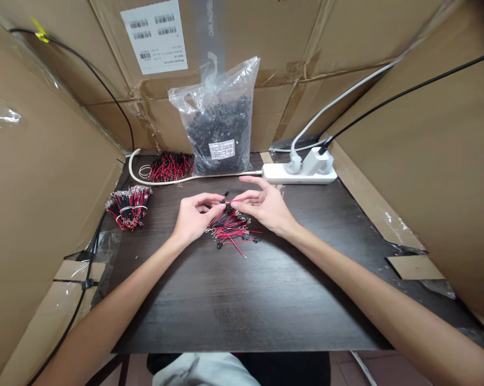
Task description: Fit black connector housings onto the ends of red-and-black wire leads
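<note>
My left hand (194, 217) pinches a small black connector (222, 202) between thumb and fingertips. From the right, my right hand (268, 206) pinches a thin red wire (244, 199) whose end meets the connector; whether it is seated inside I cannot tell. Both hands hover over a loose pile of short red and black wires (229, 225) with bare metal ends. A few black connectors lie at the near side of that pile, one of them (219, 245) at its lower left.
A bundle of wires tied with white bands (131, 208) lies at left, another wire heap (171, 167) behind. A clear bag of black parts (221, 126) leans on the cardboard wall. A white power strip (278, 173) with plugs stands back right; cables run along the sides.
</note>
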Available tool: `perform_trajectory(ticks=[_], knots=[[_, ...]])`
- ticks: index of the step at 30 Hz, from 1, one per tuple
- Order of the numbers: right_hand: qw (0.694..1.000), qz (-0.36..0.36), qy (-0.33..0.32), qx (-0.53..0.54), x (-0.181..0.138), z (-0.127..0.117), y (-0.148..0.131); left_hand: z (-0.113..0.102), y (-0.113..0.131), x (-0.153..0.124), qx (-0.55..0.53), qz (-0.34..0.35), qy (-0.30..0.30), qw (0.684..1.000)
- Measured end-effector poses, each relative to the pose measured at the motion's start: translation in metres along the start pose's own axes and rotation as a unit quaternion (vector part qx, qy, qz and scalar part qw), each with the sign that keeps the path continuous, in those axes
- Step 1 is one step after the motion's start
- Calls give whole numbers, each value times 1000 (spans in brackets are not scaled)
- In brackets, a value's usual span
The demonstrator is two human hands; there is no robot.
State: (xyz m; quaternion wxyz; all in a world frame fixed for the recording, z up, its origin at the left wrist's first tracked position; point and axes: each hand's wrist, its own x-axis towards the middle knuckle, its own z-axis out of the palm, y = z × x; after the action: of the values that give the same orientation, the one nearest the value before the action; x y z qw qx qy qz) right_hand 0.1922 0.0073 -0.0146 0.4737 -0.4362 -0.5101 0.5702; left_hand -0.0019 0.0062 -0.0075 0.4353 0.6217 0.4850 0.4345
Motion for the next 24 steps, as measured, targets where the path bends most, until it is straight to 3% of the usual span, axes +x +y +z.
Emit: perform_trajectory(ticks=[24], knots=[[1000, 4, 12, -11, 0, 1, -1, 1, 2, 0, 8, 2, -4, 1000]])
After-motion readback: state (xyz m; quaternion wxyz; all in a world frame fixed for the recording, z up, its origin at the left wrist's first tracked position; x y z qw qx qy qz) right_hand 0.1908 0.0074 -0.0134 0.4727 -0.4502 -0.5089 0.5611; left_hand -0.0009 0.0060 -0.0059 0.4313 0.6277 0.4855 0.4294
